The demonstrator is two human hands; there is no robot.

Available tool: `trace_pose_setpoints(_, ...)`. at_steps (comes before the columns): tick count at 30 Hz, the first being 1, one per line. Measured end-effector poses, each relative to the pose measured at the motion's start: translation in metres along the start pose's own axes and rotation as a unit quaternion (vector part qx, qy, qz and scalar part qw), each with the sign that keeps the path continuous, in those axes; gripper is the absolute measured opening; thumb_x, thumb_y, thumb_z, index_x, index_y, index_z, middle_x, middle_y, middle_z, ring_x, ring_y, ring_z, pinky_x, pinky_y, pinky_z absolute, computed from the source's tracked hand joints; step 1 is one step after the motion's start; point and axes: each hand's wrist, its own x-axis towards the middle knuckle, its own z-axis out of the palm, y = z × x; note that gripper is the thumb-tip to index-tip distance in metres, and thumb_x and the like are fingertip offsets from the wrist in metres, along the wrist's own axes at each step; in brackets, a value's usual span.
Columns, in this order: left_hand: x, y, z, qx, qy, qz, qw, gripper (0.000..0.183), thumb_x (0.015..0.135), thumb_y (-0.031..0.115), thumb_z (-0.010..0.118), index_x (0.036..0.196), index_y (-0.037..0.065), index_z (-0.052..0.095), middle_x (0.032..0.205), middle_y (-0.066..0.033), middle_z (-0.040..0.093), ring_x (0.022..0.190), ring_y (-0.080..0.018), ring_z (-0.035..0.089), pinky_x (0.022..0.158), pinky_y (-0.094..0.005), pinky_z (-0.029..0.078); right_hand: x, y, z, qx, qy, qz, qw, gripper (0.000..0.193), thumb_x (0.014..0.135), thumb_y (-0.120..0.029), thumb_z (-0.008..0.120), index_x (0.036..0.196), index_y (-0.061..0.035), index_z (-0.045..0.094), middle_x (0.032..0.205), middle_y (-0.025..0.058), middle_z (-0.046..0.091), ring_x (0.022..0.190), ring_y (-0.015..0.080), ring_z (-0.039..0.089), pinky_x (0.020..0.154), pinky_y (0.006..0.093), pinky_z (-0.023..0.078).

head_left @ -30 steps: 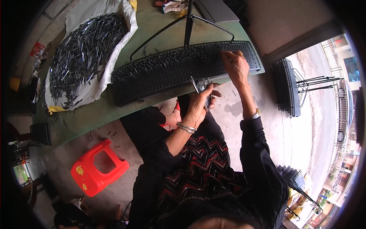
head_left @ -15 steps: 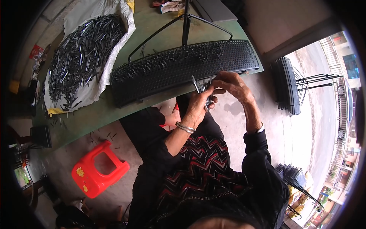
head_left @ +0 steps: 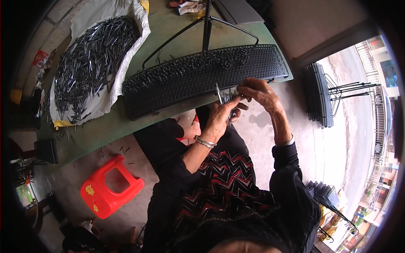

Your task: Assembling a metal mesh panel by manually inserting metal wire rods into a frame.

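Note:
My left hand (head_left: 218,119) is closed around a bundle of thin dark strips (head_left: 228,98), whose ends stick up past the thumb. Just to its right, my right hand (head_left: 262,96) has its fingertips pinched together at the side of the bundle; what lies between them is too small to make out. Beyond both hands, a long black perforated panel (head_left: 185,87) lies on the green table (head_left: 171,29). Several short dark pieces stand along its far half, and a black rod frame (head_left: 206,36) rises from its far side.
At the left, an open white sack (head_left: 120,78) holds a heap of dark strips (head_left: 95,63). A red plastic stool (head_left: 107,203) stands on the floor at lower left. Black racks (head_left: 317,95) with long rods stand at the right. A grey sheet (head_left: 238,12) lies at the table's far end.
My right fingers have shifted slightly at the bundle, and more of the strips show between the hands. My left hand keeps its grip almost in place.

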Motion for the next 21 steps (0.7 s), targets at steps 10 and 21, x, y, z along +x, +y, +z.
trace_pose_setpoints(10, 0.007, -0.002, -0.009, 0.003, 0.016, -0.029, 0.999, 0.041, 0.091, 0.041, 0.059, 0.112, 0.006, 0.059, 0.099, -0.0140, 0.067, 0.073, -0.0136, 0.059, 0.060, -0.0273, 0.049, 0.021, 0.004, -0.008, 0.004, 0.170, -0.126, 0.977, 0.012, 0.088, -0.011, 0.056, 0.088, 0.0009, 0.058, 0.076, 0.0083, 0.066, 0.067, 0.0158, 0.064, 0.061, 0.0285, 0.050)
trace_pose_setpoints(21, 0.012, -0.009, -0.010, -0.076, 0.054, -0.016, 0.996, 0.027, 0.094, 0.030, 0.056, 0.104, 0.005, 0.059, 0.091, -0.0159, 0.068, 0.070, -0.0206, 0.063, 0.060, -0.0329, 0.055, 0.064, 0.018, 0.003, -0.134, 0.366, -0.170, 0.905, 0.005, 0.088, -0.006, 0.057, 0.092, -0.0026, 0.058, 0.075, 0.0073, 0.065, 0.071, 0.0128, 0.064, 0.063, 0.0267, 0.049)
